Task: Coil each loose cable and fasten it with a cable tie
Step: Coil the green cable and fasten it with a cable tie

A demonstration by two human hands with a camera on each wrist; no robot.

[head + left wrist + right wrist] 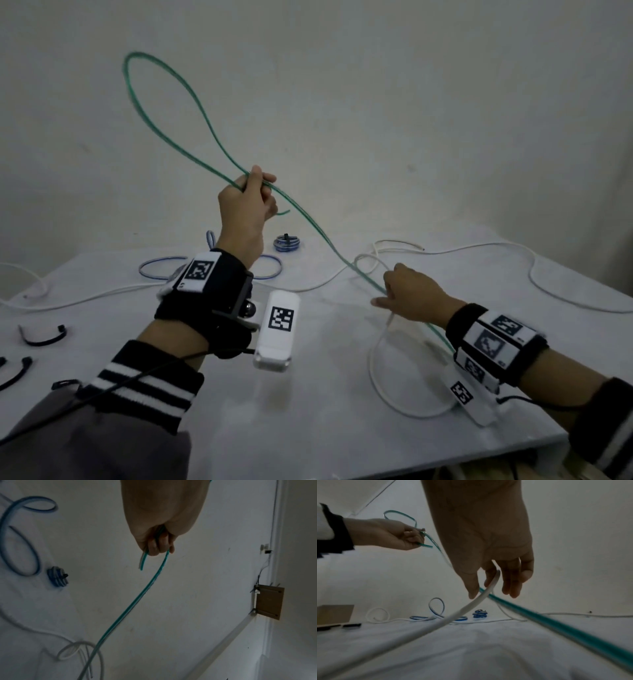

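My left hand (246, 198) is raised above the table and grips a green cable (322, 236); one tall loop stands up to the left and a short free end sticks out below the fingers (159, 543). From there the green cable (147, 585) slopes down to my right hand (407, 296) just above the table. In the right wrist view its fingers (513, 585) hang relaxed, and the green cable (556, 624) runs loosely between thumb and fingers. A white cable (436, 626) arches up against that palm. Black cable ties (42, 337) lie at the table's left.
The white table (308, 394) stands against a wall. A long white cable (534, 274) snakes across its back and a white loop (373, 370) lies under my right wrist. A loose blue cable (154, 267) and a tied blue coil (287, 242) lie behind my left arm.
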